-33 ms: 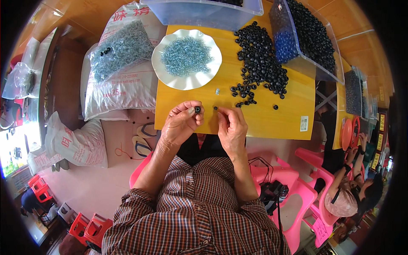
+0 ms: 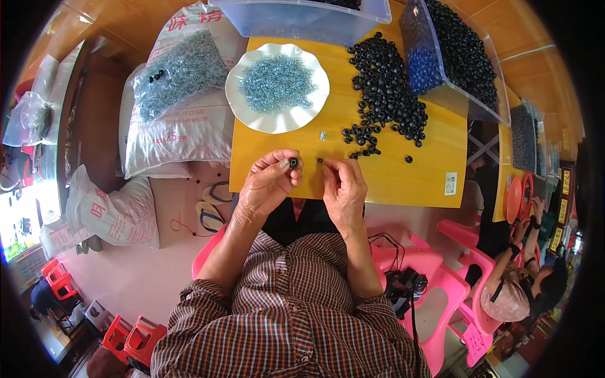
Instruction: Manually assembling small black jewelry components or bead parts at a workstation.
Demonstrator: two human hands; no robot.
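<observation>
Above the table's near edge, my left hand (image 2: 272, 183) pinches a black round piece with a hole (image 2: 293, 162) between thumb and finger, its hollow end showing. A short gap to the right, my right hand (image 2: 344, 192) has thumb and forefinger closed on a small dark piece (image 2: 319, 160), too small to name. Beyond my hands on the yellow table (image 2: 277, 148) are a tiny cluster of clear bits (image 2: 322, 135) and a wavy-rimmed white plate (image 2: 234, 88) holding many small clear bluish pieces (image 2: 275, 84). A spread of loose black round pieces (image 2: 387, 85) lies to the right.
Clear plastic bins (image 2: 302, 22) stand at the back; the right bin (image 2: 454, 94) holds black and blue pieces. A bag of clear pieces (image 2: 179, 75) rests on a white sack (image 2: 176, 142) at left. Pink chairs (image 2: 435, 302) and another person (image 2: 510, 296) are to the right.
</observation>
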